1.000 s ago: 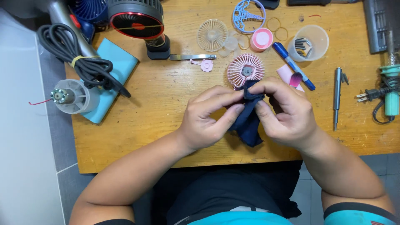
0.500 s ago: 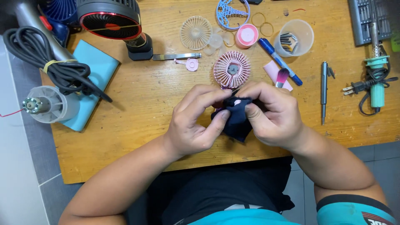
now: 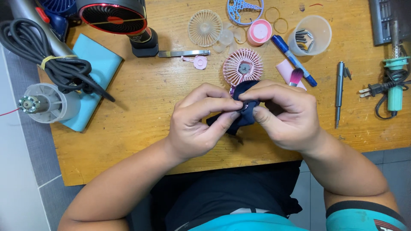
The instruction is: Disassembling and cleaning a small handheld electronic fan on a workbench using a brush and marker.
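Note:
My left hand [image 3: 199, 124] and my right hand [image 3: 287, 115] meet over the near part of a wooden table [image 3: 141, 128]. Between their fingertips they pinch a dark blue cloth [image 3: 239, 115], bunched up and partly hidden by my fingers. Whatever small part lies inside the cloth is hidden. Just behind my hands lies a pink round fan grille [image 3: 242, 67] with a dark hub, touching the cloth's far edge.
Behind are a clear fan guard [image 3: 205, 28], a pink cap [image 3: 260, 32], a blue marker [image 3: 293, 54], a clear cup [image 3: 314, 34], a pink brush [image 3: 294, 77] and a metal pen tool [image 3: 339, 87]. A soldering iron [image 3: 394, 81] lies right. A corded hair dryer [image 3: 47, 64] rests left on a teal pad.
My hands and the cloth sit slightly lower in the view; the fingers have shifted their pinch on the cloth. The camera has drifted, moving the table items.

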